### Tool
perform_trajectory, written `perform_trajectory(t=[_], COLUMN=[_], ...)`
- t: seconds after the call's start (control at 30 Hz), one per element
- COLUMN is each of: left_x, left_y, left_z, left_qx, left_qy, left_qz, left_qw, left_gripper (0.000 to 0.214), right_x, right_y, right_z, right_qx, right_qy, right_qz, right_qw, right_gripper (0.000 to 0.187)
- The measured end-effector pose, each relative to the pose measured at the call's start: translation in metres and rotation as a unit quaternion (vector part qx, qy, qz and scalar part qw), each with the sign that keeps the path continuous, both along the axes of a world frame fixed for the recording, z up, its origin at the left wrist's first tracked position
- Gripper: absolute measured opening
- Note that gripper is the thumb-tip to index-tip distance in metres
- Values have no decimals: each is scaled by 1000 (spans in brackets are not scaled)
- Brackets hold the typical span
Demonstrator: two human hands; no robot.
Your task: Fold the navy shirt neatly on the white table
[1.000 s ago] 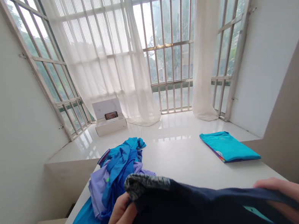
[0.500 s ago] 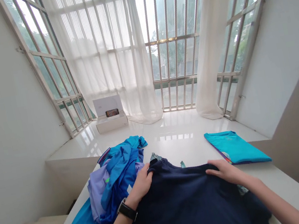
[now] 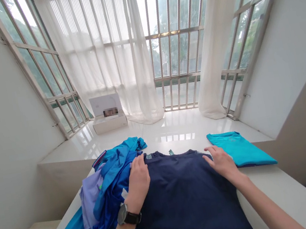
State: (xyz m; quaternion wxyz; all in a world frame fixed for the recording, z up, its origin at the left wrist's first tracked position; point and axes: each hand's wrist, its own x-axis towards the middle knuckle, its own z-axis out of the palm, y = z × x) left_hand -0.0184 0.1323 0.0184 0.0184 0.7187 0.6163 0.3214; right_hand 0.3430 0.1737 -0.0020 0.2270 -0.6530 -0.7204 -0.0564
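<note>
Matt cloth shirt, glossy white sill

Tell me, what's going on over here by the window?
A person has both hands at a navy garment spread out on a white table. The left hand is at its left edge, beside a rumpled pile of blue and lilac clothes. The right hand is by its upper right corner, thumb and fingers apart. Farther right lies a folded turquoise garment.
</note>
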Motion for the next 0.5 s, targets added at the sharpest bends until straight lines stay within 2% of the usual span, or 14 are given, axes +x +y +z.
perform_trajectory(t=[0.07,0.17,0.23,0.37,0.5], left_x=[16,50,77,118,129], left_y=[-16,-32,-33,-23,-17], left_z=[10,24,28,16,-8], left_qx=[16,-71,-106,-134,-158], left_qy=[79,165,187,163,139], left_qz=[-57,-188,-238,-272,-280], left_qw=[995,966,947,939,937], left_gripper=[42,41,46,58,71], right_x=[5,15,23,33,29], right_y=[-4,-4,-2,0,-3], right_z=[-13,-28,-34,-38,-39], right_qx=[4,15,21,20,0], right_qy=[12,40,61,81,69], right_qz=[-22,-56,-72,-81,-64], right_qw=[1000,998,995,993,996], right_gripper=[33,35,35,39,35])
